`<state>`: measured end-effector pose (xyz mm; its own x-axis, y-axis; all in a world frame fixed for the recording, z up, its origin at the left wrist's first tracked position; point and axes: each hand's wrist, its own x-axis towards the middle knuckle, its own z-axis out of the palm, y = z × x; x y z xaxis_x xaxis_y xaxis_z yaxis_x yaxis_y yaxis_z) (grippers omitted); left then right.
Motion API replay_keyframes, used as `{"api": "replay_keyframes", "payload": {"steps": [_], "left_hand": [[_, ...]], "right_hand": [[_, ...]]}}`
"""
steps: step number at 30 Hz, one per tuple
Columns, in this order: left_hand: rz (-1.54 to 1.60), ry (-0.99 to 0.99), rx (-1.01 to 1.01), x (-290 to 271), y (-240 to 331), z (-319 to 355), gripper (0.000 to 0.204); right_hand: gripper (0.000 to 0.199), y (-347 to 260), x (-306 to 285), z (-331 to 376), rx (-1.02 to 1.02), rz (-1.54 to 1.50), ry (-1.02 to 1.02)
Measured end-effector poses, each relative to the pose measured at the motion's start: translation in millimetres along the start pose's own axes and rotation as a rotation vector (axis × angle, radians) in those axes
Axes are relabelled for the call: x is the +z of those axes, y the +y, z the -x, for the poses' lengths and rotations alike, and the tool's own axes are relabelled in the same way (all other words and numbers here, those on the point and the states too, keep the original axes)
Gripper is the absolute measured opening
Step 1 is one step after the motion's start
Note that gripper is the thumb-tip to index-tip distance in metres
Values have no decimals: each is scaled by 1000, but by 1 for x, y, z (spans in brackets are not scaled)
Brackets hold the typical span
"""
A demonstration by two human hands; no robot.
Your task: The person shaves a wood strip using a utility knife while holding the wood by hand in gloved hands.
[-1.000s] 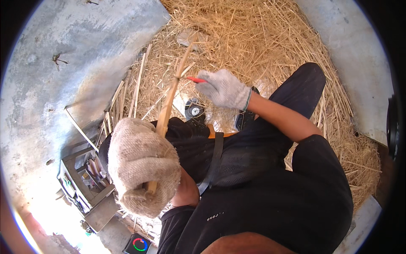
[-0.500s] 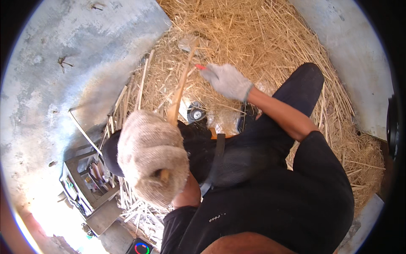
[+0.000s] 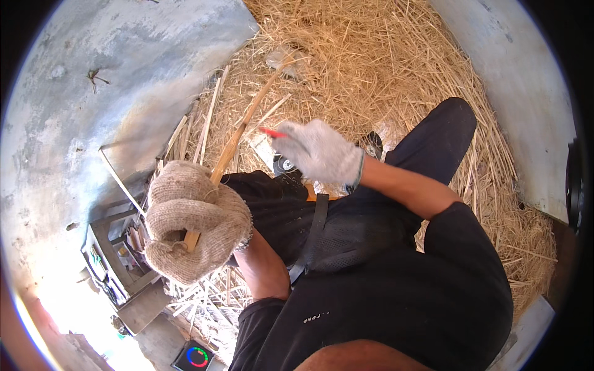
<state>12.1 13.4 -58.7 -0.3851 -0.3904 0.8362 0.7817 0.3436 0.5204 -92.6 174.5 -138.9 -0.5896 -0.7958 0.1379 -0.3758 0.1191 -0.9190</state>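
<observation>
My left hand, in a thick beige knit glove, is wrapped round a long, thin strip of wood or bamboo. The strip slants up and away to the right, and its lower end pokes out below the fist. My right hand, in a thinner whitish glove, is closed on a small object with a red tip. That tip points left towards the strip, a short gap away from it; the rest of the object is hidden in the glove. A round dark metal part shows partly behind the right hand.
Loose straw-like shavings cover the floor ahead and to the right. Worn grey walls rise at left and right. A small wooden box with assorted items stands at left, and a dark device with a coloured ring lies below it.
My right hand has come nearer to my body with the red-tipped object. My left hand has shifted left, and the strip leans over more to the right.
</observation>
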Motion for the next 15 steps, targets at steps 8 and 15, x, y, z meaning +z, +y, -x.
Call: {"api": "replay_keyframes", "payload": {"steps": [8, 15], "left_hand": [[-17, 81, -89, 3, -2, 24, 47], [46, -38, -38, 7, 5, 4, 27]], "right_hand": [[41, 84, -11, -36, 164, 425, 149], [26, 36, -14, -28, -3, 189, 48]]}}
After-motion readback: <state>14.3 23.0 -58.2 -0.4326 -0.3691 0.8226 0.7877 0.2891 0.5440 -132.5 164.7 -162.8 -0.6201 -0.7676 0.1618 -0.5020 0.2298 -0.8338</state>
